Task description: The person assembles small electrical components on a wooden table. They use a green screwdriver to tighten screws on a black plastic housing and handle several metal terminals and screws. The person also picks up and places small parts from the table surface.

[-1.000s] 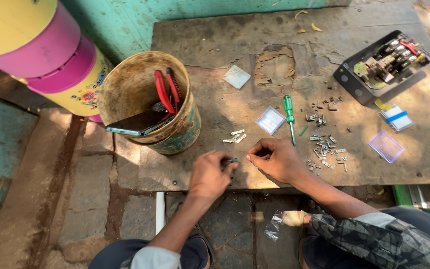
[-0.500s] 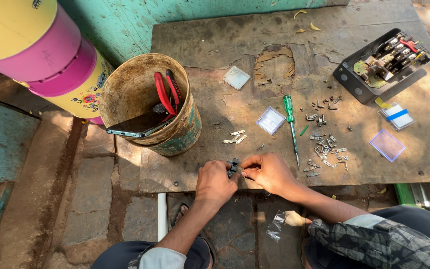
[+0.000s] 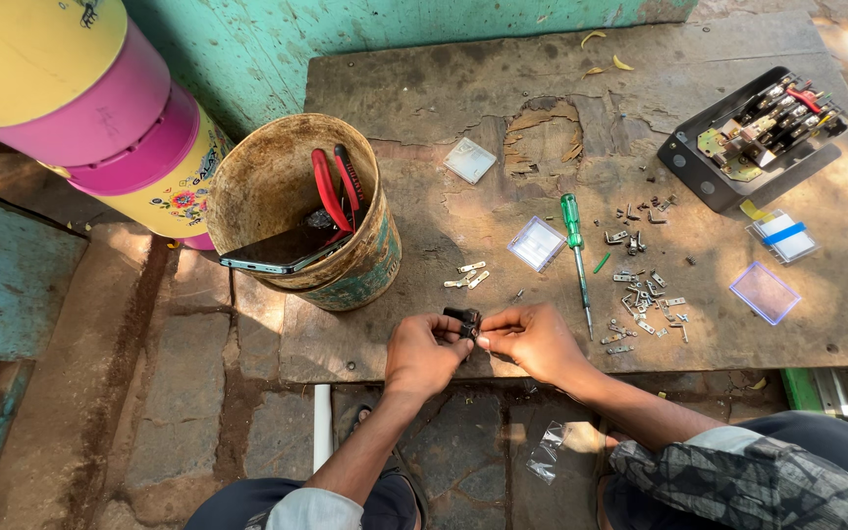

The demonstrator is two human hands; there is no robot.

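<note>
My left hand (image 3: pixel 424 351) and my right hand (image 3: pixel 532 340) meet at the front edge of a worn wooden board (image 3: pixel 640 128). Between their fingertips they pinch a small dark electrical part (image 3: pixel 464 321). Just to the right of my right hand lies a green-handled screwdriver (image 3: pixel 575 247), and beyond it a scatter of small metal contacts and screws (image 3: pixel 640 294). A few more metal strips (image 3: pixel 469 276) lie above my hands.
A rusty bucket (image 3: pixel 365 265) at the left holds red-handled pliers (image 3: pixel 331 188) and a phone (image 3: pixel 277 253). An open black switch unit (image 3: pixel 753 132) sits far right. Small clear plastic boxes (image 3: pixel 764 291) lie about. Stacked yellow and pink tubs (image 3: pixel 80 108) stand far left.
Both hands have slid left along the board's front edge and come together. The small dark part is now lifted and held between both sets of fingers.
</note>
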